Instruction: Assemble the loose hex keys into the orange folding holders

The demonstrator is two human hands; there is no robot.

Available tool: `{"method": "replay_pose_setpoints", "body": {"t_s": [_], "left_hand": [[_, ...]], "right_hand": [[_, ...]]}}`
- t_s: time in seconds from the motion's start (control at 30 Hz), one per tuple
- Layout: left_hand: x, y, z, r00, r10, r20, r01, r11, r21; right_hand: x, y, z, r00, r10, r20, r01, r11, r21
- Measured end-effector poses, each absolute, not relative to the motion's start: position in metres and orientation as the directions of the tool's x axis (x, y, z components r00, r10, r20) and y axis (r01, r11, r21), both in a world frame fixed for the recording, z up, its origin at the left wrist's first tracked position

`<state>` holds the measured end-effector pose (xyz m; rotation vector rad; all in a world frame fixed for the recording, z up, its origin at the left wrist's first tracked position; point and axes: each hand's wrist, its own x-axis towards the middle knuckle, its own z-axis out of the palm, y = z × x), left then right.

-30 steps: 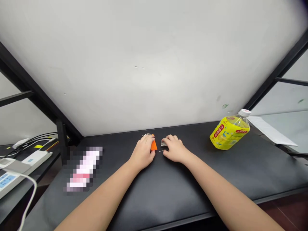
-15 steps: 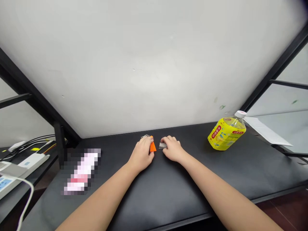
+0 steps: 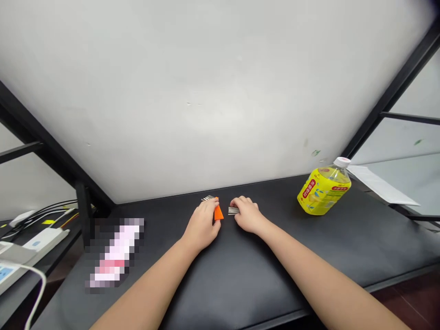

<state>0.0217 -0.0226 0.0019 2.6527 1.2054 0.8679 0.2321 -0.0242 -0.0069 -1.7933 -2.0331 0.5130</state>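
Note:
My left hand [image 3: 202, 223] is closed around an orange flat-sided piece [image 3: 218, 212], with the thumb at its near edge and the fingers over its far side. Several thin metal rods [image 3: 208, 198] stick out past the fingers at the far left; whether they join the orange piece is hidden. My right hand [image 3: 248, 213] is closed on a bundle of thin metal rods [image 3: 233, 211], whose ends point left toward the orange piece. A narrow gap separates the two. Both hands are low over the black tabletop [image 3: 227, 275].
A yellow-labelled drink bottle [image 3: 323, 190] with a white cap is on the right. On the left lies a pixelated pink-and-white item [image 3: 117, 252]. A white wall [image 3: 213, 101] rises behind the table. Power strips [image 3: 37, 245] and cables are at far left, white paper [image 3: 381, 185] at far right.
The view has shifted and tilted slightly. Both hands keep nearly the same hold and spacing, with the orange piece and the metal rods still apart.

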Motion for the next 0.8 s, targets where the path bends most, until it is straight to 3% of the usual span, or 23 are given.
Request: {"method": "replay_pose_setpoints", "body": {"t_s": [0.13,0.33,0.67,0.8], "left_hand": [[0.020,-0.021,-0.001,0.529,0.720,0.448,0.667,-0.680,0.305],[0.021,-0.020,-0.001,0.507,0.776,0.376,0.710,-0.623,0.328],[0.021,-0.023,0.002,0.486,0.813,0.319,0.749,-0.576,0.328],[0.022,-0.023,0.003,0.480,0.813,0.328,0.745,-0.576,0.337]], "right_hand": [[0.252,-0.017,-0.002,-0.056,0.996,0.064,0.874,0.080,-0.479],[0.284,-0.004,0.001,-0.063,0.997,-0.054,0.868,0.028,-0.496],[0.280,-0.009,0.012,-0.091,0.989,-0.121,0.828,0.008,-0.561],[0.280,-0.011,0.015,-0.059,0.983,-0.177,0.847,-0.045,-0.530]]}}
